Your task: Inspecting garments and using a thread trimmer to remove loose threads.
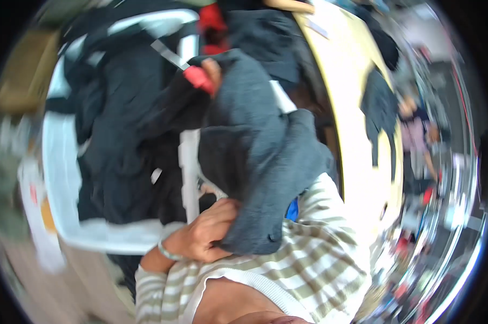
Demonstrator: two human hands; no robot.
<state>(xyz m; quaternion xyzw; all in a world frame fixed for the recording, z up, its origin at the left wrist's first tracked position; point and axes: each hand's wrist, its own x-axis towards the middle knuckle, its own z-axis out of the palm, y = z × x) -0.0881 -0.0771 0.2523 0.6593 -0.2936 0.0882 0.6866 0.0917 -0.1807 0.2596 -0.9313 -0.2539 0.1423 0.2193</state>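
A dark grey garment is held up in front of my chest, with a dark round button near its lower edge. My left hand, with a band on its wrist, is closed on the garment's lower left edge. Most of my right hand is behind the cloth; fingers show at the garment's far end. They are closed against a red-handled tool from which a narrow pale strip sticks out. Motion blur hides what kind of tool it is.
On the left stands a white plastic crate holding dark garments. More dark cloth and a red piece lie beyond. A pale yellow table runs along the right, with a dark garment over its edge. Another person is farther right.
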